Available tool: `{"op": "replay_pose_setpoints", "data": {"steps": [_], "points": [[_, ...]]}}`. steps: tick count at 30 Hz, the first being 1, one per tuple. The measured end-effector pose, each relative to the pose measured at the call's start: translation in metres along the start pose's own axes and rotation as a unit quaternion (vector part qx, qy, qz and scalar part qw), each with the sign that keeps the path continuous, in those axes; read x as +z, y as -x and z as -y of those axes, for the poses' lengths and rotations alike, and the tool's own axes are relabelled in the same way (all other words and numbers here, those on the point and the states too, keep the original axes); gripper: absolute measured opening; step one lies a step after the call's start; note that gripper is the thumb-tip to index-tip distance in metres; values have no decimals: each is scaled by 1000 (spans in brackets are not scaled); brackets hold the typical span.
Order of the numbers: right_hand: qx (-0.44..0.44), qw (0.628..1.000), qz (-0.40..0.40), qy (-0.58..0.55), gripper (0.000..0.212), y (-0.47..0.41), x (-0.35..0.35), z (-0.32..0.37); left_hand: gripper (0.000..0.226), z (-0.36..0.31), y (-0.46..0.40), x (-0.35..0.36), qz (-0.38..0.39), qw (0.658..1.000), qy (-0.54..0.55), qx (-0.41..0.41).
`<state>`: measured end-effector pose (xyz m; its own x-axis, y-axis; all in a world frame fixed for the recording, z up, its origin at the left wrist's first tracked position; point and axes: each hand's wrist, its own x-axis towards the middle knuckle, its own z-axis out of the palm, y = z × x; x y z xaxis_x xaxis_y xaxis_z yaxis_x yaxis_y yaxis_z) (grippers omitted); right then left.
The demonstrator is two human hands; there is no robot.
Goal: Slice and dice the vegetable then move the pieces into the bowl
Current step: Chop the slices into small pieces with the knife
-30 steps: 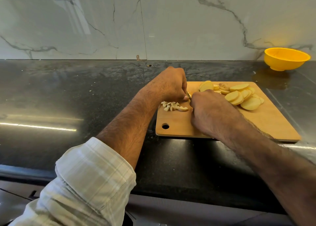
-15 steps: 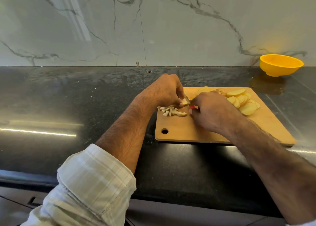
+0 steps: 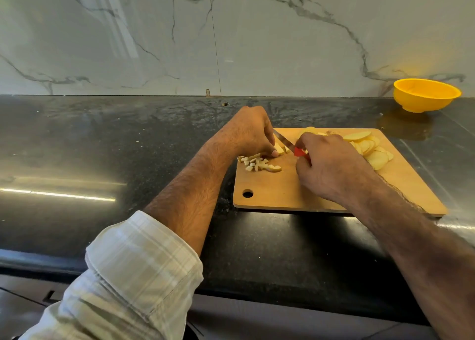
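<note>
Potato slices (image 3: 280, 149), pinned under the curled left hand (image 3: 250, 132), look firm but slippery; right hand (image 3: 331, 164) grips the knife (image 3: 284, 141).

- Left hand (image 3: 253, 134) pinning pale potato slice (image 3: 280, 149) to rectangular wooden cutting board (image 3: 288, 193).
- Right hand (image 3: 331, 167) gripping red-handled knife (image 3: 288, 144).
- Small diced pieces (image 3: 257, 163) heaped near board's left edge.
- Round yellow plastic bowl (image 3: 425, 95) well apart, on dark stone counter (image 3: 102, 146).

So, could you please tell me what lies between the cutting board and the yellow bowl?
In the head view, only bare dark countertop separates the cutting board from the yellow bowl.
</note>
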<state>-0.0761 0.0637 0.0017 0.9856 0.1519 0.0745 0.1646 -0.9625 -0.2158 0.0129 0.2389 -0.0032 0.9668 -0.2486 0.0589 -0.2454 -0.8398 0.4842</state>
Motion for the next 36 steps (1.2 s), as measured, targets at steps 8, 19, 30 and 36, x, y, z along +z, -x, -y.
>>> {"op": "replay_pose_setpoints", "data": {"steps": [8,19,30,36], "points": [[-32,995,34,83,46,7,-6,10,13,0,1,3,-17,1000,4,-10],[-25,988,88,127,45,5,-7,16,11,1,0,2,-11,1000,3,-15],[-34,995,81,48,37,-5,-6,15,10,-7,4,-1,-8,1000,-7,-19],[-66,997,27,41,36,-3,5,3,17,-1,7,-2,-10,1000,7,-6]]}}
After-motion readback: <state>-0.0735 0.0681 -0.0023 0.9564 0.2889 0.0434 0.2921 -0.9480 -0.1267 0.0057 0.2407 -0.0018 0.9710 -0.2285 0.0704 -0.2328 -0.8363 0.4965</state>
